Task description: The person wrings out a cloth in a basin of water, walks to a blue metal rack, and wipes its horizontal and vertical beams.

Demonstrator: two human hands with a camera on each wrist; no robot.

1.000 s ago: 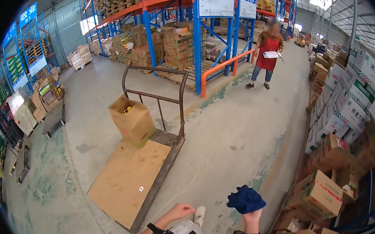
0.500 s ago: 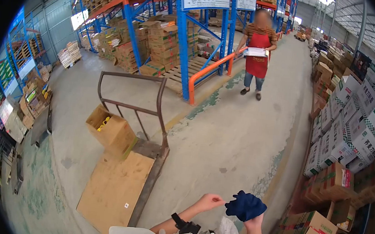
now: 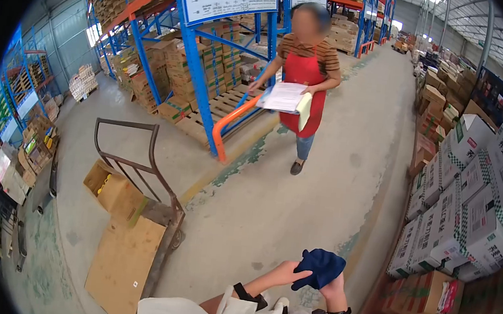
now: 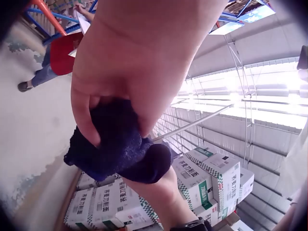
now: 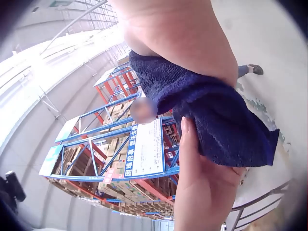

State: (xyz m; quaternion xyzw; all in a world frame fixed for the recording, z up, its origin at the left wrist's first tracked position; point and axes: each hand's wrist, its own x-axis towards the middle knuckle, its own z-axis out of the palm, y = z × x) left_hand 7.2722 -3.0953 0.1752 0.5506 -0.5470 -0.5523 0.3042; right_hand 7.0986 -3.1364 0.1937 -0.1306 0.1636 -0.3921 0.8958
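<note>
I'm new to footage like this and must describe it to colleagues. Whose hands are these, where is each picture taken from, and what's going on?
There is no robot here: a person works with a bare left hand and right hand. The wide view comes from a camera on the head; the two close views come from cameras on the wrists. Both hands grip one dark blue cloth. To the left stands a cart, bearing a flat brown sheet and an open box with something yellow inside. Ahead, someone in a red apron holds papers.
</note>
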